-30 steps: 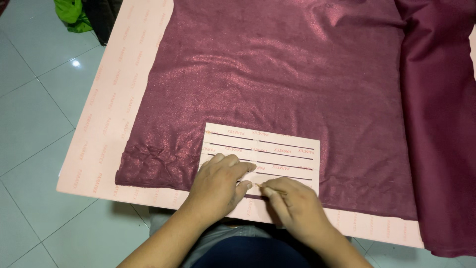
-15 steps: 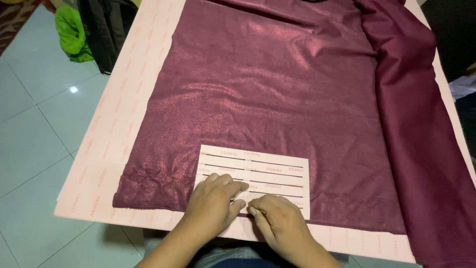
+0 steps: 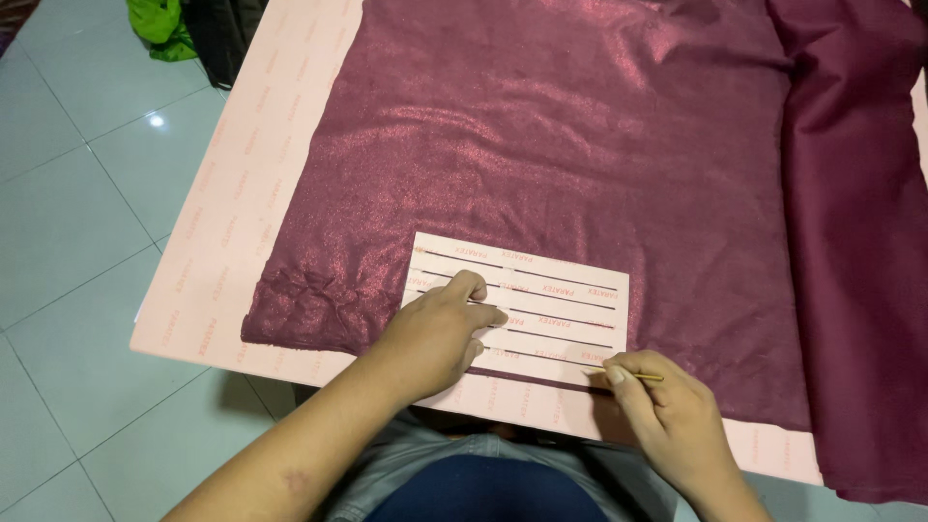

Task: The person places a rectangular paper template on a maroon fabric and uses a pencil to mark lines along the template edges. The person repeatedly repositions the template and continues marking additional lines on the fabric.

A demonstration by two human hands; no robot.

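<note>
A maroon shimmering fabric [image 3: 580, 145] lies spread over a pale pink board [image 3: 232, 222]. On its near edge rests a pink card template [image 3: 570, 300] with several long slots cut across it. My left hand [image 3: 435, 333] presses flat on the template's left half, fingers spread over the slots. My right hand [image 3: 667, 411] pinches a thin yellowish marking stick [image 3: 628, 374] whose tip touches the lowest slot near the template's right end.
A second darker maroon cloth [image 3: 860, 242] hangs along the board's right side. Grey floor tiles [image 3: 68, 222] lie to the left. A green bag [image 3: 159, 24] and a dark object [image 3: 222, 34] sit on the floor at the top left.
My right hand has slid to the right along the lowest slot, away from my left hand, which stays pressed on the template. The camera view has shifted slightly.
</note>
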